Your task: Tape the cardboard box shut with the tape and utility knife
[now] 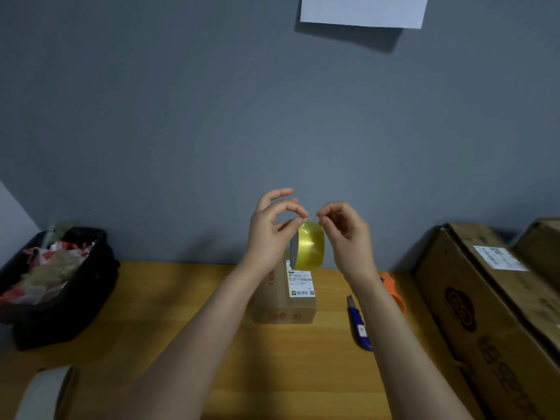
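A yellowish roll of clear tape (309,248) hangs in the air above the small cardboard box (285,298), which lies on the wooden table with a white shipping label on top. My left hand (271,228) holds the roll at its left side, thumb and forefinger pinched at the top. My right hand (347,231) pinches the tape's edge at the top of the roll, fingertip to fingertip with the left. A blue utility knife (359,324) lies on the table to the right of the box, partly under my right forearm.
A black bin (66,298) full of crumpled scraps stands at the left. Big cardboard boxes (491,313) line the right side. An orange object (394,291) lies behind my right wrist. A grey-white tape roll (45,392) sits at the near left corner. A grey wall rises behind.
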